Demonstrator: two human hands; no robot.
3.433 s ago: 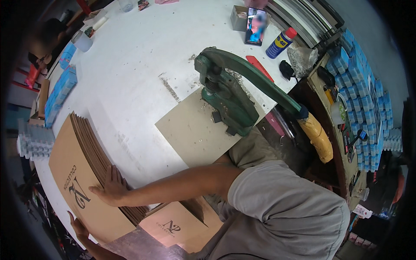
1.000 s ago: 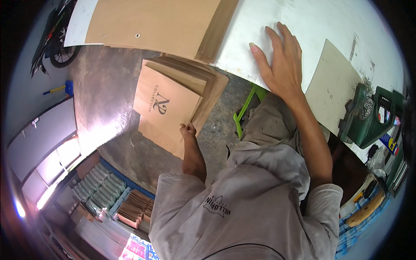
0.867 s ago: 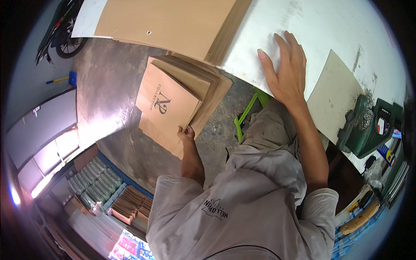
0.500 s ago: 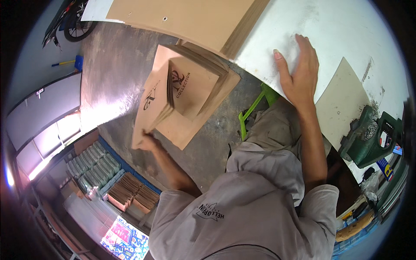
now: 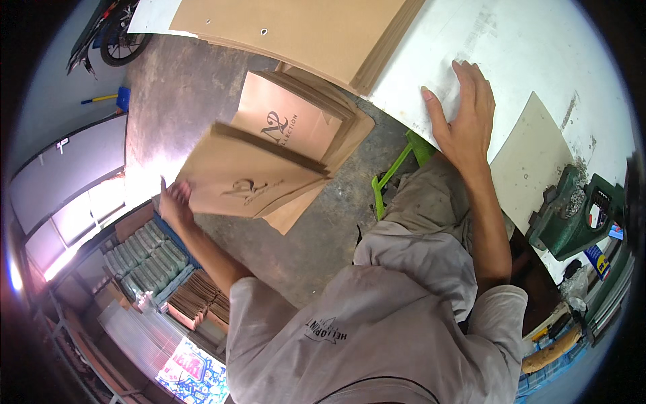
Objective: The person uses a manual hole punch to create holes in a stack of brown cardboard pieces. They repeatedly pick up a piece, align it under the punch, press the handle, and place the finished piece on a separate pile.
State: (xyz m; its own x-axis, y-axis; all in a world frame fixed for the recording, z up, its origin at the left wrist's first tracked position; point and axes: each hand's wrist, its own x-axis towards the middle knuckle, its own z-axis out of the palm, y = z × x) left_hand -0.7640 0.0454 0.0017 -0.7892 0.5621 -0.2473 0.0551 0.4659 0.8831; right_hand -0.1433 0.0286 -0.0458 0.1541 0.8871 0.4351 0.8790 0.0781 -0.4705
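My left hand (image 5: 176,204) is at the left edge of a brown paper bag (image 5: 235,172), its thumb and fingers apart; whether the fingertips touch the paper is hard to tell. This bag, with dark print on its face, lies tilted and slightly blurred over a pile of similar paper bags (image 5: 286,111) below the table's edge. On the white tabletop (image 5: 518,54) rests my right hand (image 5: 468,124), open, thumb away from the fingers, holding nothing.
A thick stack of flat brown paper (image 5: 303,34) overhangs the table edge. To the right are a grey board (image 5: 535,148) and a green tool (image 5: 572,209). A bright green frame (image 5: 380,192) is near my legs. Bundled goods (image 5: 145,252) sit lower left.
My left hand has moved left and slightly up, its fingers now spread. The printed bag has swung down and left, uncovering the pile's printed front. My right hand has barely shifted.
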